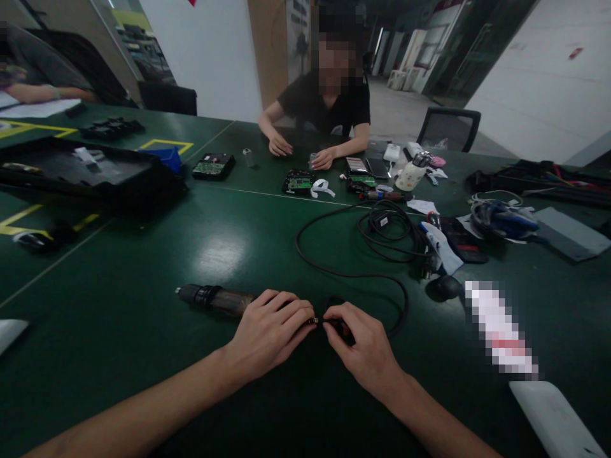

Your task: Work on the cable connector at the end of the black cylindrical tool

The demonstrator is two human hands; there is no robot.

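Observation:
An electric screwdriver lies on the table with its dark nose and bit pointing left. Wrapped over its rear end, my left hand is closed, and a small metal connector pokes out by its fingertips. My right hand pinches the end of a black cable, close to that connector. A narrow gap seems to separate the two hands; whether plug and connector touch, I cannot tell. From my right hand the cable loops back to a coil farther off on the table. My fingers hide most of the plug and the tool's rear.
Across the green table a person handles small parts near circuit boards. A black tray stands at left, with a blue bin beside it. Right of the coil lie a patterned cup, a dark pouch and bundled cables.

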